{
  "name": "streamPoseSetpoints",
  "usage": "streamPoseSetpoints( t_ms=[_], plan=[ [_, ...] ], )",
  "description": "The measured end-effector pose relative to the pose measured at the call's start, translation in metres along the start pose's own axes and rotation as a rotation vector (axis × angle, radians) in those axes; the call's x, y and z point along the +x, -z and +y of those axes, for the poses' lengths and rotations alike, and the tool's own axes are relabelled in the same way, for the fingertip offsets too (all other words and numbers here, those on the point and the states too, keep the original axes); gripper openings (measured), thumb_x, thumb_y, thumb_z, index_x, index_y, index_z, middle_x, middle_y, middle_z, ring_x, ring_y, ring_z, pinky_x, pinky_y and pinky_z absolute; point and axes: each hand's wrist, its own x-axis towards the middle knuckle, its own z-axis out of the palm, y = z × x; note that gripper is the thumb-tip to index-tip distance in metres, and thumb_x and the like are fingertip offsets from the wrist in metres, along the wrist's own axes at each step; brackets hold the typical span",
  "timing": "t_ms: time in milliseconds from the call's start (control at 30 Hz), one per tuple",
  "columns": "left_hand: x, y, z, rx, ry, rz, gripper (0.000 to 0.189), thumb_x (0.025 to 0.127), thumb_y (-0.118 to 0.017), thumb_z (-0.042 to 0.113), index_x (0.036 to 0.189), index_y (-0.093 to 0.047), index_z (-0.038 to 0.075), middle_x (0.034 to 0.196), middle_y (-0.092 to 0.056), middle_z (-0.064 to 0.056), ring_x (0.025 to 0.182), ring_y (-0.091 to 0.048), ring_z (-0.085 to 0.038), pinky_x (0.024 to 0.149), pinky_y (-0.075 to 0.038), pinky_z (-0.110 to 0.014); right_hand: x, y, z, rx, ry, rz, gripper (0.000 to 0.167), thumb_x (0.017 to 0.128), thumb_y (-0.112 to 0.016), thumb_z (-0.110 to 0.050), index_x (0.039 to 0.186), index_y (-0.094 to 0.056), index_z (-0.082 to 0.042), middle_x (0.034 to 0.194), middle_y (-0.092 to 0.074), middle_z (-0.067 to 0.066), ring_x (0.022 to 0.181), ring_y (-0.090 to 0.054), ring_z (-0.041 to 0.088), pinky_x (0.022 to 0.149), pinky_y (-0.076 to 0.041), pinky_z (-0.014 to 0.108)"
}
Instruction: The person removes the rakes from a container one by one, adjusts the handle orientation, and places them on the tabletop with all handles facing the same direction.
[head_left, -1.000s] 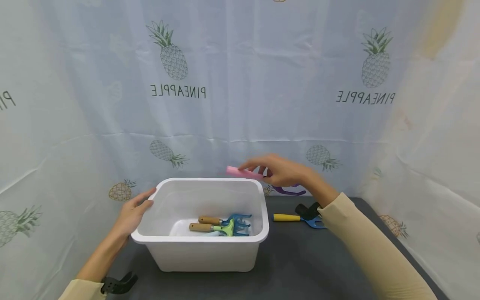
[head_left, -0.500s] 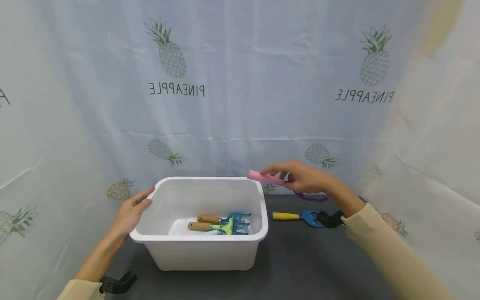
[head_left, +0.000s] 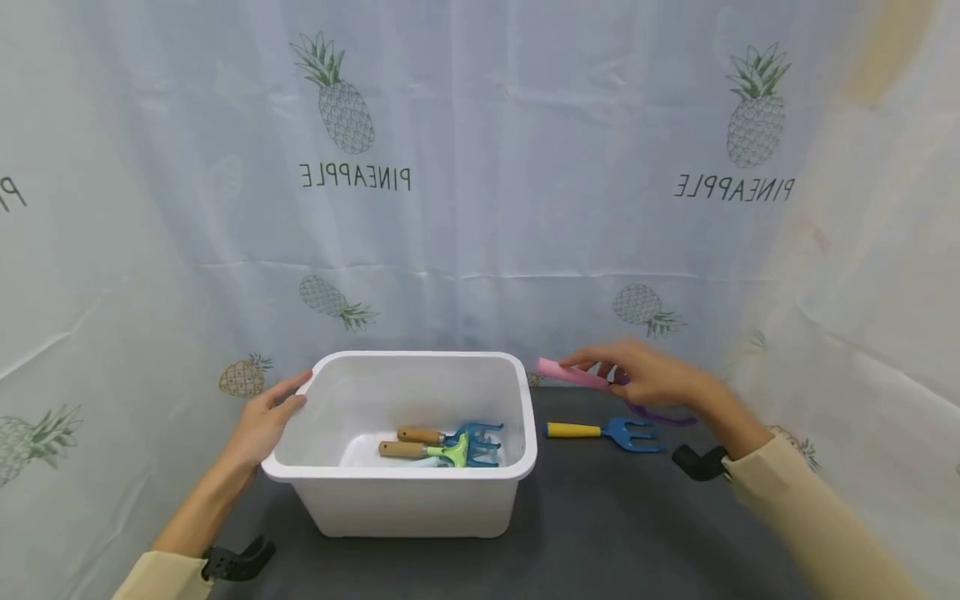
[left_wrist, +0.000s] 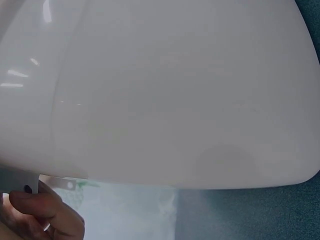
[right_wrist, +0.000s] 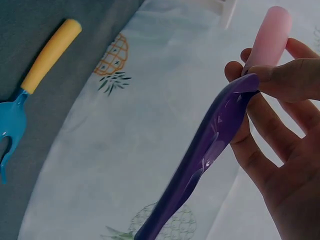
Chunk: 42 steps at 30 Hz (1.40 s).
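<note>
At the left end of a white plastic tub (head_left: 405, 507), my left hand (head_left: 262, 423) grips the rim, thumb on the near side. The left wrist view is mostly the tub's smooth wall, with the fingers (left_wrist: 52, 212) at its lower left edge. My right hand (head_left: 652, 377) pinches a garden hand fork by its pink handle (head_left: 573, 376), held in the air just right of the tub. Its purple head (right_wrist: 207, 145) shows nearly edge-on in the right wrist view, pointing away from the tub. Below it, a blue hand fork with a yellow handle (head_left: 573, 430) lies on the dark table.
Inside the tub lie small tools with wooden handles (head_left: 401, 449), one with a green head (head_left: 455, 452) and another with blue prongs (head_left: 486, 430). A pale curtain (head_left: 480, 192) printed with pineapples hangs behind and along both sides of the dark table (head_left: 622, 525).
My right hand has carried the pink-handled fork rightward and down, from above the tub's back right corner to beside it. The left hand stays on the rim.
</note>
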Motion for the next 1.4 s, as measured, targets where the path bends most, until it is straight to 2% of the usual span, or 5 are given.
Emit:
streamPoseSetpoints(
  t_ms=[167,533,833,1133,1400],
  plan=[
    [-0.001,0.000,-0.001,0.007,0.005,0.001,0.058,0.112,-0.039,0.034,0.165,-0.026,0.014,0.166,-0.030,-0.028,0.132,-0.060,-0.044,0.082,-0.063,-0.034,-0.010,-0.005,0.012,0.030,0.000,-0.015,0.088,0.072,-0.051,0.023,0.145,-0.059,-0.027,0.131,-0.071,0.003,0.098,-0.069,0.021,0.074,-0.061,0.027],
    [0.000,-0.001,0.000,0.012,0.013,0.013,0.059,0.111,-0.039,0.037,0.165,-0.027,0.016,0.164,-0.033,-0.028,0.129,-0.062,-0.043,0.082,-0.063,-0.035,-0.030,-0.032,0.035,0.016,0.007,-0.012,0.079,0.073,-0.062,0.020,0.140,-0.064,-0.023,0.119,-0.073,0.000,0.084,-0.062,0.015,0.060,-0.053,0.023],
    [0.000,-0.002,0.001,0.009,0.006,0.011,0.058,0.111,-0.040,0.035,0.165,-0.028,0.015,0.165,-0.032,-0.027,0.133,-0.058,-0.045,0.082,-0.062,-0.031,-0.041,-0.058,0.048,0.094,-0.033,-0.072,0.071,0.081,-0.058,0.017,0.138,-0.065,-0.024,0.126,-0.069,-0.003,0.095,-0.061,0.016,0.073,-0.056,0.030],
    [0.001,-0.002,0.000,0.010,0.004,0.016,0.058,0.111,-0.039,0.036,0.165,-0.027,0.015,0.166,-0.031,-0.027,0.135,-0.056,-0.047,0.083,-0.063,-0.033,-0.045,-0.085,0.061,0.121,0.005,-0.100,0.093,0.062,-0.039,0.027,0.136,-0.067,-0.022,0.126,-0.071,-0.004,0.100,-0.062,0.011,0.076,-0.056,0.028],
    [0.001,-0.002,-0.001,0.005,-0.003,0.008,0.058,0.112,-0.040,0.035,0.164,-0.028,0.014,0.166,-0.031,-0.027,0.137,-0.053,-0.048,0.084,-0.063,-0.034,-0.047,-0.104,0.071,0.176,0.004,-0.171,0.087,0.068,-0.043,0.027,0.138,-0.066,-0.019,0.126,-0.069,-0.002,0.098,-0.060,0.011,0.079,-0.056,0.029]
  ],
)
